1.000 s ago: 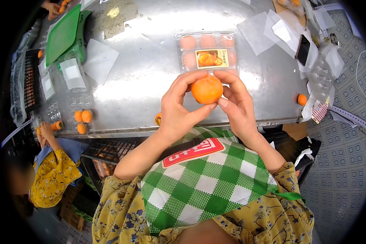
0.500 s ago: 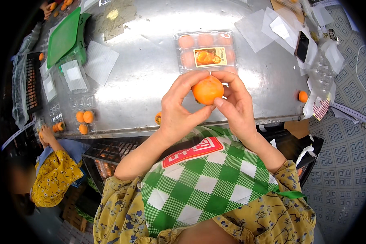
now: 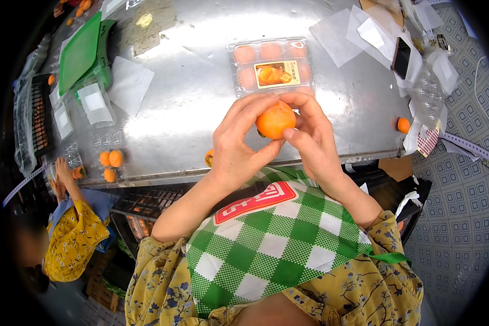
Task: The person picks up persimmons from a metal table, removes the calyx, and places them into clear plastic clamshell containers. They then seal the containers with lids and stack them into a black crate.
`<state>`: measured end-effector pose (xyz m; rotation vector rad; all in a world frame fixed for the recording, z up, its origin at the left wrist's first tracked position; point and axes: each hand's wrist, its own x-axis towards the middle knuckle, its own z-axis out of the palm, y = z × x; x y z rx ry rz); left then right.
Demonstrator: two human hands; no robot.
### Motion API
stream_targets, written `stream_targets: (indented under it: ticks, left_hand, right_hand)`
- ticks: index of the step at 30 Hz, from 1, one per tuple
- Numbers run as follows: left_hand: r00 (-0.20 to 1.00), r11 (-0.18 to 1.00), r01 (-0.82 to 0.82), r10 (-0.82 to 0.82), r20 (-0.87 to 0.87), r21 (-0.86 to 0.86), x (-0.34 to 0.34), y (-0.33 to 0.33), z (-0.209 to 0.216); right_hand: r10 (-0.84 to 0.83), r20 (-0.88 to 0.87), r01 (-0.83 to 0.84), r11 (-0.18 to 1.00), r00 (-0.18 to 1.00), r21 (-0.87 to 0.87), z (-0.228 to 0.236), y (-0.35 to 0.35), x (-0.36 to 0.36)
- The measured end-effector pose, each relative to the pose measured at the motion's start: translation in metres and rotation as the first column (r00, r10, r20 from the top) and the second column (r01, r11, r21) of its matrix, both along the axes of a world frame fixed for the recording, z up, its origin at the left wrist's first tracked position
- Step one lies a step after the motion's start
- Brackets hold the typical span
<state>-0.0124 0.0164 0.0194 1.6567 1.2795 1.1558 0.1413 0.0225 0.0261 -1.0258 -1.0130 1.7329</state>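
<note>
Held persimmon [image 3: 276,120], clear clamshell [image 3: 277,75], seemingly persimmons [image 3: 269,51] inside

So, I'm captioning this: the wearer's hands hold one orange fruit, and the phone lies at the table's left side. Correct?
No: the head view shows the phone at the table's right side. The left hand and right hand do hold one orange fruit.

My metal table [image 3: 174,122]: clear fruit pack [image 3: 271,64] ahead of me, loose orange fruit [image 3: 403,125] by right edge, thin white sheet [image 3: 130,86] toward my left.
</note>
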Motion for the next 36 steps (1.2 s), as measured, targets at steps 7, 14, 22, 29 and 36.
stream_targets:
  ticks: [7, 14, 22, 29, 36]
  left_hand:
    - [0.999, 1.0, 0.011, -0.011, -0.039, -0.002, 0.001, -0.001, 0.001]
    - [1.0, 1.0, 0.013, -0.013, -0.017, -0.008, 0.003, -0.001, 0.0]
    - [0.953, 0.962, 0.09, -0.009, 0.302, -0.257, 0.0, -0.004, -0.006]
    - [0.869, 0.943, 0.193, -0.036, 0.494, -0.271, -0.005, -0.004, -0.01]
    - [0.812, 0.937, 0.216, -0.016, 0.583, -0.275, -0.005, -0.003, -0.007]
  right_hand:
    - [0.001, 0.02, 0.0, 1.0, 1.0, -0.029, 0.003, 0.001, 0.0]
    - [0.006, 0.037, -0.005, 1.0, 0.999, -0.027, 0.003, 0.001, 0.002]
    - [0.005, -0.003, -0.005, 1.0, 1.0, -0.011, 0.001, -0.001, 0.002]
    - [-0.111, 0.061, 0.113, 0.993, 0.992, -0.02, 0.003, 0.013, 0.015]
    - [-0.18, 0.259, 0.068, 0.919, 0.949, 0.388, 0.0, 0.031, 0.024]
